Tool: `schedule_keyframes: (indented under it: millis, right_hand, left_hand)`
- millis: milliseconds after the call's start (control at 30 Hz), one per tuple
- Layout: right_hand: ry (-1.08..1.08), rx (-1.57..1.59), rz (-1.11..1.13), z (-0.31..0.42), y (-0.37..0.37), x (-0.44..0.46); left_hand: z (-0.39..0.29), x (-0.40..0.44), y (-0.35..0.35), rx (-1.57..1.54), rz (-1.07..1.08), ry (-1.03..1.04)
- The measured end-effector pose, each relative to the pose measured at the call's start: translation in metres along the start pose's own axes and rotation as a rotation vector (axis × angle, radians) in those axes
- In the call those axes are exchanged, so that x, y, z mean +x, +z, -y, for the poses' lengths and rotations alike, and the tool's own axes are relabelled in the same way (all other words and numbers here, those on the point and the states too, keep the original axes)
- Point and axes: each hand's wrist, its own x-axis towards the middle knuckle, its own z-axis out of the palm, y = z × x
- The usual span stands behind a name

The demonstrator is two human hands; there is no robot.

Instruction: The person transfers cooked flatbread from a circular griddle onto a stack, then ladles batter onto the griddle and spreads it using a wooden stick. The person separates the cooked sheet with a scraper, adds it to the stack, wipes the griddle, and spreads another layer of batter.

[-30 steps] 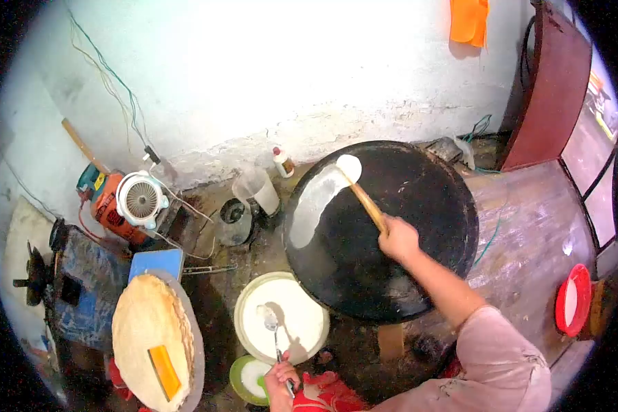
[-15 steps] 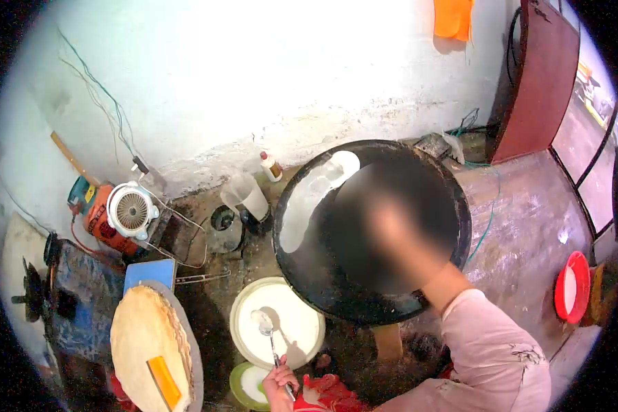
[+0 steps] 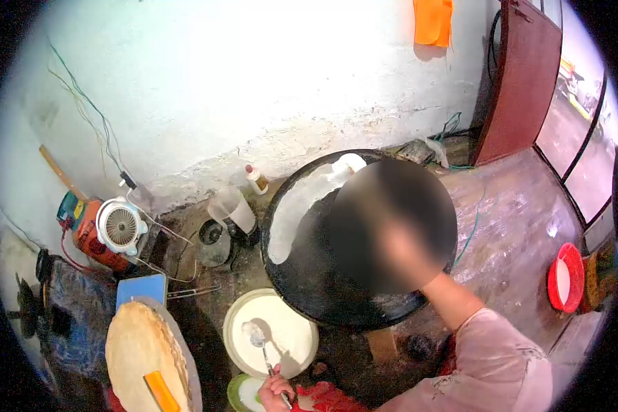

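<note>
My left hand is closed round the handle of a ladle. The ladle's batter-coated bowl is over a round tub of creamy white batter. My right arm reaches across a large round black griddle. A dark blur covers most of my right hand, so its fingers and anything in them are hidden. Along the griddle's far left side runs a curved white band of batter, its upper end near the back rim.
At lower left, a stack of thin flatbreads has a yellow-orange strip on top. A green bowl sits beside the tub. Behind stand a clear jug, a bottle and a blower. A red basket is right.
The view has shifted, moving the scene slightly left. My left hand still grips the ladle over the tub. My right hand remains blurred over the griddle.
</note>
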Motion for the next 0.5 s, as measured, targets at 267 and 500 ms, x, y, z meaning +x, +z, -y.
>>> schedule_keyframes:
  millis: [267,500]
  right_hand:
    - [-0.078,-0.181,-0.124,-0.019,0.005,0.025]
    - [0.053,-0.379,0.131,0.002,-0.003,0.008]
  left_hand:
    - [-0.007,0.008,-0.016,-0.169,0.046,-0.07]
    - [0.014,-0.006,0.026,0.012,-0.118,0.035]
